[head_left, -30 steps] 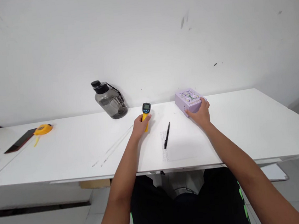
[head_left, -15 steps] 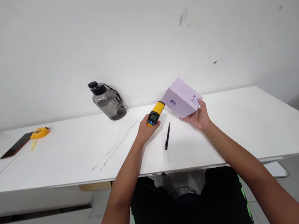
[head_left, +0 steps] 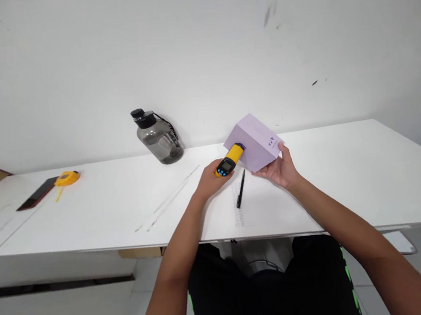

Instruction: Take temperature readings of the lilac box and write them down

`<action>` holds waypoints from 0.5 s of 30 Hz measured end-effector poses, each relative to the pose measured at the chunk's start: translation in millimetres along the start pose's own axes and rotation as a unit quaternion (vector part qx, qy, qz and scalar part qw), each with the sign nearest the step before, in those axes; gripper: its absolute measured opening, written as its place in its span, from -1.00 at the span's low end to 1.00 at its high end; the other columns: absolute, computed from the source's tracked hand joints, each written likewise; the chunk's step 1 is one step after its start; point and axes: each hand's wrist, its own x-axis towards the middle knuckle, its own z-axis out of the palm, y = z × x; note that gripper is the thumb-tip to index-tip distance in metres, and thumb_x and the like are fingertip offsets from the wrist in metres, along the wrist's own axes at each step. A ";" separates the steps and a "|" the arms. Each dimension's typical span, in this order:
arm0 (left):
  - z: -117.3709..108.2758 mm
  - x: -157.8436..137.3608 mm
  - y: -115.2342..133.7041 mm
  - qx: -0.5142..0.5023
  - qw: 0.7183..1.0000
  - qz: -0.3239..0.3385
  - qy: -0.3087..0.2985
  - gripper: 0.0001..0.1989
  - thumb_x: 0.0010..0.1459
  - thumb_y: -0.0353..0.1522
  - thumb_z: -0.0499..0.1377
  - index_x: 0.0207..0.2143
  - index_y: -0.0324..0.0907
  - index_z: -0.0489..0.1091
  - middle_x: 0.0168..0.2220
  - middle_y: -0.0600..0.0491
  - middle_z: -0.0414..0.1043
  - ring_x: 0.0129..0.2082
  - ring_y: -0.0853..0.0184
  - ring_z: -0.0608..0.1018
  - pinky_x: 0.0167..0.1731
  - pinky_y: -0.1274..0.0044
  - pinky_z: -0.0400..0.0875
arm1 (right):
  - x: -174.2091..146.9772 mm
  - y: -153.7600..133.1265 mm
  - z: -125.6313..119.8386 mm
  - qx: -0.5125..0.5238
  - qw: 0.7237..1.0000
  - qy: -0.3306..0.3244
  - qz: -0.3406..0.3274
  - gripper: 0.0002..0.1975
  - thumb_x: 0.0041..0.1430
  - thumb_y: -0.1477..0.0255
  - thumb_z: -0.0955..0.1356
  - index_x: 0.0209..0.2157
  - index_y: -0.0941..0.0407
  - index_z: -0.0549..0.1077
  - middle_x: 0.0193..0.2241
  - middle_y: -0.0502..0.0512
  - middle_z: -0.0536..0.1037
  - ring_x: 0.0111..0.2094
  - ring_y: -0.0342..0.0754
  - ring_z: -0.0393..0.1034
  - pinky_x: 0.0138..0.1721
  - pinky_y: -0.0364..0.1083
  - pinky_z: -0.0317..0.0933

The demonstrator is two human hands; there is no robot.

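A grey bottle [head_left: 159, 142] stands near the wall [head_left: 199, 53]; farther left, a yellow tape measure [head_left: 67, 178] lies beside a dark flat object [head_left: 37, 193].

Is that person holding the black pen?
No, the black pen lies untouched, while the left hand holds the yellow handheld device and the right hand holds the purple box.

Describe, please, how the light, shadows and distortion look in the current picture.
Head view: bright, soft light, with a faint shadow on the wall right of the bottle; head view: wide-angle stretch, the left forearm looming large near the bottom; head view: fine detail is lost, the print on the box and any reading on the thermometer being illegible.
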 end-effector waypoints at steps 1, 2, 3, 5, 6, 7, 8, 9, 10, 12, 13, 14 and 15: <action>0.0 -0.1 0.3 0.002 1.000 0.001 0.001 -0.62 0.00 -0.19 0.30 -0.13 -0.15 0.48 -0.21 0.02 0.53 -0.24 0.25 0.52 -0.24 0.45 0.41 | -0.4 -0.3 0.3 -0.007 1.000 -0.004 0.000 -0.25 0.07 -0.23 0.18 0.12 -0.02 0.21 -0.02 0.26 0.45 -0.03 0.18 0.45 -0.06 0.28 0.41; 0.0 -0.3 0.3 0.004 1.000 0.002 0.001 -0.62 0.00 -0.20 0.30 -0.12 -0.15 0.48 -0.20 0.02 0.53 -0.23 0.25 0.52 -0.23 0.45 0.41 | -0.6 -0.4 0.3 -0.011 1.000 -0.006 0.000 -0.25 0.07 -0.24 0.18 0.12 -0.02 0.21 -0.02 0.25 0.45 -0.04 0.17 0.46 -0.06 0.28 0.41; -0.1 -0.3 0.2 0.005 1.000 0.005 0.000 -0.62 0.00 -0.20 0.30 -0.12 -0.15 0.48 -0.20 0.02 0.53 -0.23 0.25 0.52 -0.23 0.45 0.41 | -0.6 -0.4 0.1 -0.012 1.000 -0.008 0.000 -0.25 0.06 -0.24 0.18 0.11 -0.02 0.21 -0.02 0.25 0.45 -0.04 0.17 0.46 -0.06 0.27 0.41; -0.3 -0.3 -0.5 0.005 1.000 0.010 -0.002 -0.61 0.00 -0.21 0.30 -0.11 -0.15 0.47 -0.18 0.02 0.53 -0.23 0.25 0.52 -0.22 0.45 0.41 | -0.2 -0.1 -0.6 -0.010 1.000 -0.010 0.002 -0.25 0.06 -0.24 0.19 0.10 -0.02 0.22 -0.02 0.25 0.45 -0.04 0.17 0.46 -0.06 0.27 0.41; -0.4 -0.4 -0.8 0.005 1.000 0.012 -0.003 -0.61 0.00 -0.21 0.31 -0.11 -0.14 0.47 -0.18 0.02 0.53 -0.23 0.25 0.52 -0.22 0.45 0.41 | 0.1 0.3 -1.1 -0.006 1.000 -0.011 0.003 -0.26 0.07 -0.24 0.19 0.10 -0.02 0.22 -0.03 0.25 0.46 -0.04 0.17 0.46 -0.06 0.27 0.41; -0.5 -0.4 -1.0 0.006 1.000 0.013 -0.003 -0.61 0.00 -0.21 0.31 -0.10 -0.14 0.47 -0.18 0.02 0.53 -0.23 0.25 0.52 -0.22 0.44 0.41 | 0.4 0.7 -1.4 0.000 1.000 -0.011 0.006 -0.27 0.07 -0.23 0.19 0.10 -0.02 0.23 -0.03 0.25 0.46 -0.04 0.17 0.46 -0.06 0.28 0.41; -0.6 -0.5 -1.0 0.007 1.000 0.012 -0.003 -0.61 0.00 -0.21 0.31 -0.10 -0.14 0.47 -0.19 0.02 0.53 -0.23 0.25 0.52 -0.23 0.44 0.41 | 0.6 1.3 -1.7 0.010 1.000 -0.010 0.009 -0.28 0.08 -0.22 0.20 0.09 -0.02 0.24 -0.04 0.25 0.46 -0.04 0.18 0.46 -0.05 0.28 0.40; -0.6 -0.5 -0.9 0.008 1.000 0.012 -0.004 -0.61 0.00 -0.21 0.31 -0.11 -0.14 0.47 -0.19 0.02 0.53 -0.24 0.25 0.52 -0.23 0.45 0.41 | 0.8 1.9 -1.7 0.021 1.000 -0.006 0.013 -0.29 0.08 -0.21 0.21 0.09 -0.01 0.25 -0.05 0.24 0.47 -0.05 0.18 0.47 -0.05 0.28 0.40; -0.6 -0.6 -0.7 0.009 1.000 0.011 -0.004 -0.61 0.00 -0.21 0.31 -0.11 -0.14 0.47 -0.20 0.02 0.53 -0.24 0.25 0.52 -0.24 0.45 0.41 | 0.9 2.6 -1.6 0.032 0.999 -0.003 0.017 -0.30 0.08 -0.20 0.22 0.08 -0.01 0.26 -0.05 0.24 0.48 -0.06 0.18 0.47 -0.05 0.28 0.40; -0.7 -0.8 -0.2 0.009 1.000 0.010 -0.005 -0.62 0.01 -0.21 0.30 -0.11 -0.15 0.47 -0.21 0.02 0.53 -0.25 0.26 0.52 -0.24 0.45 0.41 | 0.6 3.9 -0.7 0.041 0.999 0.002 0.016 -0.31 0.09 -0.18 0.23 0.09 -0.01 0.26 -0.04 0.24 0.48 -0.06 0.18 0.48 -0.04 0.29 0.39; -0.8 -0.8 -0.2 0.007 1.000 0.010 -0.006 -0.62 0.01 -0.21 0.30 -0.12 -0.15 0.47 -0.21 0.02 0.53 -0.25 0.26 0.52 -0.24 0.46 0.41 | 0.4 4.6 0.0 0.036 0.999 0.002 0.011 -0.31 0.09 -0.18 0.23 0.10 -0.02 0.25 -0.03 0.24 0.48 -0.05 0.19 0.48 -0.04 0.29 0.39; -0.9 -0.8 -0.2 0.004 1.000 0.010 -0.005 -0.62 0.02 -0.20 0.30 -0.11 -0.15 0.47 -0.21 0.02 0.53 -0.24 0.26 0.53 -0.24 0.46 0.41 | 0.0 5.1 0.7 0.026 1.000 0.000 0.002 -0.31 0.10 -0.18 0.22 0.11 -0.03 0.24 -0.02 0.24 0.47 -0.04 0.19 0.48 -0.04 0.30 0.39; -0.9 -0.8 -0.4 0.002 1.000 0.009 -0.003 -0.62 0.02 -0.20 0.30 -0.11 -0.15 0.47 -0.22 0.03 0.53 -0.24 0.25 0.53 -0.24 0.46 0.41 | -0.4 5.6 1.3 0.011 1.000 -0.004 -0.007 -0.30 0.10 -0.20 0.20 0.12 -0.05 0.22 -0.01 0.24 0.47 -0.02 0.20 0.47 -0.04 0.30 0.39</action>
